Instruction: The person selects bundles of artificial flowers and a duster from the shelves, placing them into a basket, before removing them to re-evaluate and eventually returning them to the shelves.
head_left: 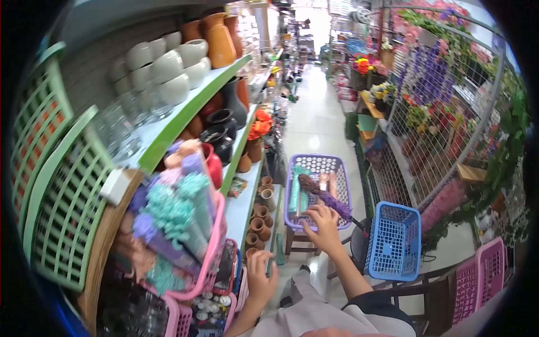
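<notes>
My right hand [324,226] reaches over the near edge of a purple basket [347,194], its fingers spread and apart. Inside the basket lie teal wrapped bundles [295,191], peach-coloured ones [332,184] and a dark purple bundle [331,203] that slants toward the near right corner. My left hand [261,275] is lower and to the left, near the shelf, with its fingers curled around a small dark item that I cannot make out. Left of it stands a pink basket [219,247] full of teal, purple and peach bundles [179,210].
A blue basket [396,241] sits right of the purple one, with pink baskets [477,275] beyond. Shelves on the left hold white bowls [174,89], vases [219,42] and clay pots [259,227]. A wire rack [443,112] with artificial flowers lines the right side of the aisle.
</notes>
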`<act>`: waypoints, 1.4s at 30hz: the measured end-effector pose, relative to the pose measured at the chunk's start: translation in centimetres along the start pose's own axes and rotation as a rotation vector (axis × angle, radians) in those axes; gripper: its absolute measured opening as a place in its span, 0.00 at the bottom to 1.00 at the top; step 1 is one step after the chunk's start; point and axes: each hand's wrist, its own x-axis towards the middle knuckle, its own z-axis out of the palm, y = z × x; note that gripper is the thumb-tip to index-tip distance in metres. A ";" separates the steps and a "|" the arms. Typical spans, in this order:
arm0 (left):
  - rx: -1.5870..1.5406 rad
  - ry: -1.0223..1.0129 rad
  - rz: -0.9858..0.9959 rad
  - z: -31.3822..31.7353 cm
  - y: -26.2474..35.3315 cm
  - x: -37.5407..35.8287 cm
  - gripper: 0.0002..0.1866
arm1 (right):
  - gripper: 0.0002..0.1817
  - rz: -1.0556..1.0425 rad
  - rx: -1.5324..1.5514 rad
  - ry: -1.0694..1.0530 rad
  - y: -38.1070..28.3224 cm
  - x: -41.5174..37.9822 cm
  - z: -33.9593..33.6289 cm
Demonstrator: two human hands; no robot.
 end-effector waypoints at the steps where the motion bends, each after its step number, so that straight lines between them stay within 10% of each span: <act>1: -0.031 -0.106 -0.027 1.7 -1.3 -0.5 0.12 | 0.13 0.080 -0.047 0.014 2.7 -1.0 0.2; 15: -0.155 -0.556 -0.196 20.4 -9.6 9.3 0.12 | 0.36 0.584 -0.496 -0.269 22.9 -2.9 4.7; 25: 0.313 -0.675 -0.176 42.3 -21.0 13.5 0.24 | 0.14 0.776 -0.249 -0.180 29.7 -0.5 5.5; 34: 0.445 -0.672 -0.324 45.4 -20.4 14.6 0.38 | 0.25 1.026 0.022 0.115 33.9 -0.4 3.0; 42: -0.372 -0.647 -0.687 39.9 -20.3 15.2 0.44 | 0.32 1.034 0.162 0.330 30.2 -2.7 2.9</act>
